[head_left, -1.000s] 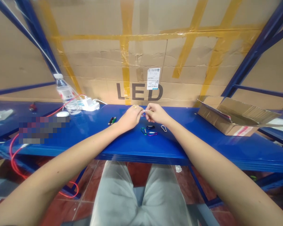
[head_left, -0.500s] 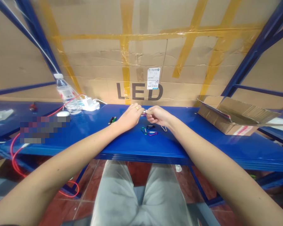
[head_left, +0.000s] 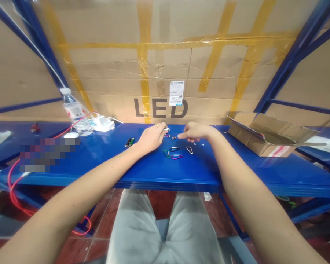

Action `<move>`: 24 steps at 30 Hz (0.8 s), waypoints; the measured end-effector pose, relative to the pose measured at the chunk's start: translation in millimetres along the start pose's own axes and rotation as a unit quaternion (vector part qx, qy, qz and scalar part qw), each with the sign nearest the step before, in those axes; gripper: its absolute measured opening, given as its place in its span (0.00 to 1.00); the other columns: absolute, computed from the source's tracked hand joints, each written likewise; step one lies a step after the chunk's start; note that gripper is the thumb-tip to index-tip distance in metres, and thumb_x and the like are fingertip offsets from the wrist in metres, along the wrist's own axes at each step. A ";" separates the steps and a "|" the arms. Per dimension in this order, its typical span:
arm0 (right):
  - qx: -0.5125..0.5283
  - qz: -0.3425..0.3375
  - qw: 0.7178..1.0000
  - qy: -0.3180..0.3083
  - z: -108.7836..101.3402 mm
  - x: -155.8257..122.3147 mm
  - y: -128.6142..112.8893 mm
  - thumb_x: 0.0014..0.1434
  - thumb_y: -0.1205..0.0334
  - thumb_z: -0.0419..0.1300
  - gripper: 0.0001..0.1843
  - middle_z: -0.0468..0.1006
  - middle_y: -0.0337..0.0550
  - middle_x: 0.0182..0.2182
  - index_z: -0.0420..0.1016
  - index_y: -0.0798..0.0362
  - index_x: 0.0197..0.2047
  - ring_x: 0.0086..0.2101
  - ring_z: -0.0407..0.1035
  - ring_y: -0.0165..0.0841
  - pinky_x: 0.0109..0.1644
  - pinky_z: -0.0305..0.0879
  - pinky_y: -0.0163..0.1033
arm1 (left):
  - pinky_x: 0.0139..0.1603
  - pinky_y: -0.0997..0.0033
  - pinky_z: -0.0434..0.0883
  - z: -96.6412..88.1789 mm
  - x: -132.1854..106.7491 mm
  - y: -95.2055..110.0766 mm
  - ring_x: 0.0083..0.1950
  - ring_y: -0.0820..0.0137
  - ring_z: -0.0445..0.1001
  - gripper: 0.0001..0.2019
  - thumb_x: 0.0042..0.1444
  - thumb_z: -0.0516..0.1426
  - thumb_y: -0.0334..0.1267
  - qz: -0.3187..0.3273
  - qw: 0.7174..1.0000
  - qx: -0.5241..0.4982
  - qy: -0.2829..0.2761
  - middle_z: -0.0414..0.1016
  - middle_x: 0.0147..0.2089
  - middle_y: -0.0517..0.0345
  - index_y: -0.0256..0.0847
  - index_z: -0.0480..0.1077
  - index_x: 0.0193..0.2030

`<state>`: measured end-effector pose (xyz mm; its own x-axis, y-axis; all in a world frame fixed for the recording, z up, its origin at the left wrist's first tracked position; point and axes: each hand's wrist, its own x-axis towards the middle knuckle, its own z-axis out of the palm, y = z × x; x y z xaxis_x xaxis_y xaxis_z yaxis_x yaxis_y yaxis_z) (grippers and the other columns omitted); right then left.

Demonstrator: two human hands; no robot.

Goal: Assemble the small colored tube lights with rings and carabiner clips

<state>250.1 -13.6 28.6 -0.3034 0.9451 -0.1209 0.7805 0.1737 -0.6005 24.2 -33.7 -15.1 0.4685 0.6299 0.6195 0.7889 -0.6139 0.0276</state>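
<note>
My left hand (head_left: 154,136), a ring on one finger, is closed on a small silvery piece (head_left: 167,129) whose kind I cannot make out. My right hand (head_left: 196,131) hovers to its right, index finger stretched out, nothing visible in it. Between the two hands lie small metal parts (head_left: 173,138). Nearer me on the blue table (head_left: 151,170) are a green carabiner (head_left: 167,154), a black carabiner (head_left: 174,149), a purple carabiner (head_left: 176,157) and, apart to the right, a pale metal carabiner (head_left: 190,150).
Left of my left hand lie a black stick-like piece (head_left: 128,142) and a green one (head_left: 131,142). Farther left stand a water bottle (head_left: 77,113) and a white power strip (head_left: 103,124). An open cardboard box (head_left: 266,137) sits right; a large carton (head_left: 107,80) stands behind.
My right hand has parted from my left hand and moved to the right, its index finger now stretched out. My left hand still holds the silvery piece. The small metal parts have come into view.
</note>
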 end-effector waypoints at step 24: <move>-0.033 -0.136 0.983 0.120 28.9 2.7 -6.8 0.61 0.75 0.54 0.12 0.80 0.45 0.33 0.76 0.55 0.44 0.25 0.72 0.30 0.32 0.66 0.36 | 0.48 0.61 0.72 -9.3 0.5 -16.6 0.45 0.61 0.78 0.10 0.70 0.51 0.39 -0.064 0.992 -0.104 -0.001 0.80 0.43 0.50 0.40 0.73 0.46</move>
<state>228.2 -20.2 9.5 -0.3739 0.8980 0.2320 0.7242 0.4389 -0.5319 7.5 -27.6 -7.9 0.3704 0.7096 0.5994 0.7425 -0.6139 0.2679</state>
